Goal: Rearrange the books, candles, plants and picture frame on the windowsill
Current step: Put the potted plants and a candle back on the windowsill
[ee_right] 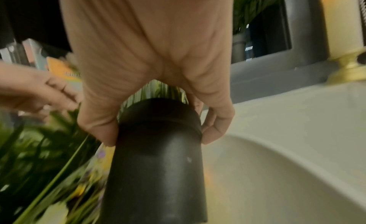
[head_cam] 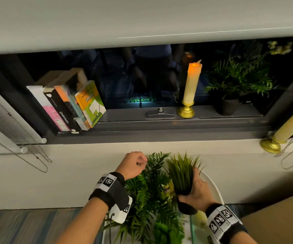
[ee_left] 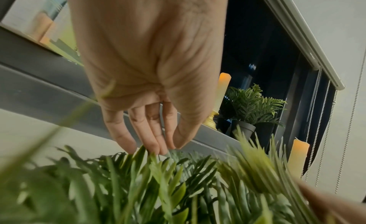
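My right hand (head_cam: 194, 187) grips the black pot (ee_right: 158, 172) of a small grass plant (head_cam: 182, 168), thumb on one side and fingers on the other, tilted above a white round table (head_cam: 212, 187). My left hand (head_cam: 142, 162) hangs beside it with loose fingers (ee_left: 152, 142) touching the tips of a fern (head_cam: 151, 191) that stands on the table; it holds nothing. On the dark windowsill (head_cam: 133, 120), several books (head_cam: 71, 106) lean at the left. A lit candle (head_cam: 191, 83) in a gold holder stands at centre right. A potted plant (head_cam: 239, 80) is at the right.
A second candle (head_cam: 290, 127) stands on the lower ledge at far right. A window handle (head_cam: 159, 113) lies on the sill between books and candle. Blind cords (head_cam: 27, 147) hang at the left and right. A brown box (head_cam: 283, 217) sits at lower right.
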